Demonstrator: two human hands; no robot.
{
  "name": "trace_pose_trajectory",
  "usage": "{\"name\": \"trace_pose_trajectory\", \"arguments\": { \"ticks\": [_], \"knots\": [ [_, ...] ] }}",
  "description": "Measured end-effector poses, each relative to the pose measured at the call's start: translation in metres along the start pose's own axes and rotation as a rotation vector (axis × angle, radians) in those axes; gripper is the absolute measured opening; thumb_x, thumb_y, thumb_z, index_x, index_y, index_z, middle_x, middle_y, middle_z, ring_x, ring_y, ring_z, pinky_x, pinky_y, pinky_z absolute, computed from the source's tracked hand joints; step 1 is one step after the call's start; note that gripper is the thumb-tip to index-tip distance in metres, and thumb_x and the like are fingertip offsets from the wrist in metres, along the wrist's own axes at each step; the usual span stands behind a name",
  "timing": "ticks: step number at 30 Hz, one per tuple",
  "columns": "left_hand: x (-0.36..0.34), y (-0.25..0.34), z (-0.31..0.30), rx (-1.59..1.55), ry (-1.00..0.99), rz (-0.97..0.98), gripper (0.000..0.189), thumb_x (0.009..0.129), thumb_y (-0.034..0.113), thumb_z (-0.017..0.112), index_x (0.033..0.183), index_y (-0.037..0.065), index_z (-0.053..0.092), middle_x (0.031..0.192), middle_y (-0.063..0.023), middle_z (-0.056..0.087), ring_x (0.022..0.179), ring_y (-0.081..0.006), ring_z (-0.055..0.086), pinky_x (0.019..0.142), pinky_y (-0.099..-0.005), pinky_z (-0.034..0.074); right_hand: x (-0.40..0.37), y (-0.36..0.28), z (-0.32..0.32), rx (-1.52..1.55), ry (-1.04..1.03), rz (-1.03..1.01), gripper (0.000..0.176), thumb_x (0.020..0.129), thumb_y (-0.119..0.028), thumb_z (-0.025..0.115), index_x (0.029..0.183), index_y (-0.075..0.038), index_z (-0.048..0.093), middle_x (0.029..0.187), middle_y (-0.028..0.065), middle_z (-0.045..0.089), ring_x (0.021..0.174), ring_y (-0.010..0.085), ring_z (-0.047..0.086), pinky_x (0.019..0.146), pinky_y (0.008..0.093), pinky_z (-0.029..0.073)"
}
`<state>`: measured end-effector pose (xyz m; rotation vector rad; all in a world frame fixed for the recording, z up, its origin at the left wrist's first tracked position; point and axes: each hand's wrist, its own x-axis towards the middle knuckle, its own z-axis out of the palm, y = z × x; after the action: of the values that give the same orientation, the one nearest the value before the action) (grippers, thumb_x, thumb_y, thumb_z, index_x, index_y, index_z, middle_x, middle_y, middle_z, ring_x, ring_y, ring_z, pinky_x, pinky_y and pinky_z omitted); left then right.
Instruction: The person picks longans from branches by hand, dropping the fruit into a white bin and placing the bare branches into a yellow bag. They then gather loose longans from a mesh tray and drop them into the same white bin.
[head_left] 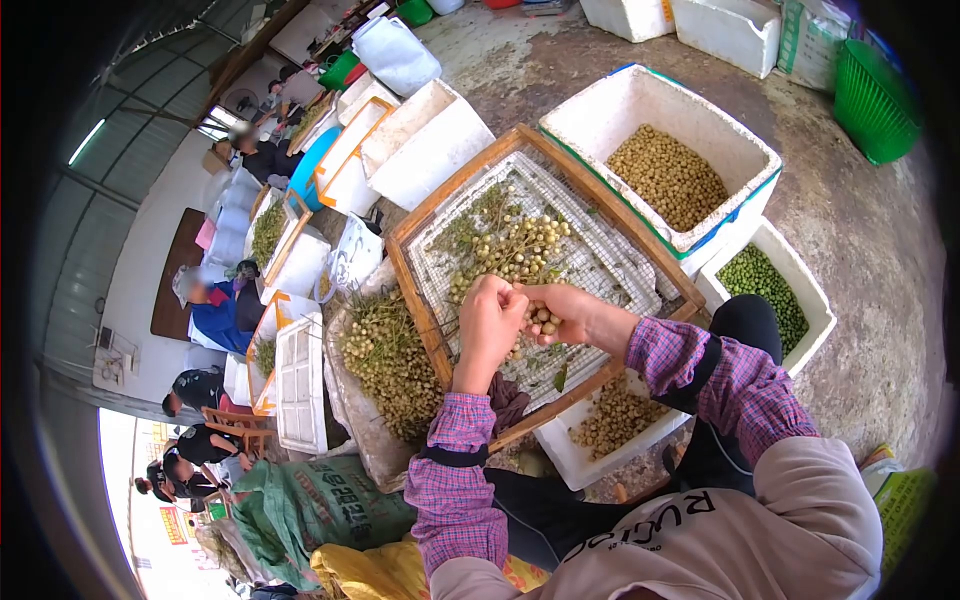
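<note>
My left hand [488,318] is closed in a pinch, its fingertips meeting those of my right hand; what it pinches is hidden. My right hand [568,310] is curled around several small round tan fruits [543,320], which show below its fingers. Both hands are above a wood-framed wire mesh screen [620,235]. Just beyond them, a heap of stemmed yellowish fruits [520,245] lies on the mesh among green twigs. A loose leaf [560,377] rests near the screen's lower edge.
A foam box [690,240] of loose tan fruits stands at right, beside a foam box of green fruits [762,300]. Under the screen is another foam box [560,450]. Stemmed fruits [390,370] are piled at left, above a green sack [310,510]. Other people sit farther left.
</note>
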<state>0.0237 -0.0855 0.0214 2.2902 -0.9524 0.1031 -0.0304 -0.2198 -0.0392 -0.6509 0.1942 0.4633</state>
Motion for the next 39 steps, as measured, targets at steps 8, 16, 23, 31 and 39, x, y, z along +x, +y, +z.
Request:
{"name": "trace_pose_trajectory", "arguments": {
  "ticks": [8,16,23,31,39],
  "knots": [
    [0.0,0.024,-0.028,0.13,0.124,0.189,0.024,0.082,0.014,0.067,0.103,0.004,0.064,0.092,-0.0051,0.06,0.089,-0.0219,0.058,0.082,-0.0392,0.04,-0.019,-0.016,0.017,0.512,-0.012,-0.239,0.047,0.103,-0.036,0.025,0.114,-0.001,0.055,0.109,0.0183,0.06,0.103,0.0288,0.06,0.092,0.045,0.049],
    [-0.001,0.037,-0.014,-0.051,-0.219,0.227,0.016,0.077,0.011,0.068,0.092,0.007,0.069,0.092,-0.0093,0.063,0.083,-0.0279,0.061,0.074,-0.0402,0.045,-0.013,-0.014,0.016,0.552,-0.113,-0.229,0.05,0.103,-0.037,0.027,0.118,0.002,0.053,0.112,0.0165,0.059,0.102,0.0265,0.057,0.096,0.0421,0.045],
    [-0.001,0.039,-0.013,0.141,-0.164,0.427,0.014,0.076,0.008,0.068,0.089,0.005,0.069,0.089,-0.0095,0.064,0.071,-0.0241,0.062,0.062,-0.0345,0.049,-0.006,-0.009,0.01,0.442,-0.055,-0.238,0.044,0.102,-0.036,0.032,0.108,0.001,0.055,0.101,0.0136,0.061,0.093,0.0228,0.059,0.087,0.0383,0.048],
    [-0.005,0.029,-0.002,0.107,-0.28,0.2,0.007,0.075,0.007,0.065,0.079,0.001,0.062,0.077,-0.0101,0.059,0.064,-0.0227,0.06,0.058,-0.0345,0.047,-0.004,-0.001,0.008,0.289,-0.006,-0.238,0.035,0.101,-0.034,0.04,0.091,-0.004,0.056,0.084,0.0054,0.06,0.074,0.0151,0.056,0.07,0.0333,0.05],
    [-0.005,0.017,0.005,-0.067,-0.188,0.005,0.013,0.078,0.01,0.064,0.076,0.001,0.054,0.074,-0.012,0.058,0.065,-0.0277,0.059,0.059,-0.0391,0.047,-0.012,-0.007,0.012,0.194,0.033,-0.148,0.026,0.1,-0.027,0.046,0.085,-0.008,0.055,0.07,0.0004,0.055,0.045,0.0086,0.043,0.037,0.024,0.036]
  ]
}}
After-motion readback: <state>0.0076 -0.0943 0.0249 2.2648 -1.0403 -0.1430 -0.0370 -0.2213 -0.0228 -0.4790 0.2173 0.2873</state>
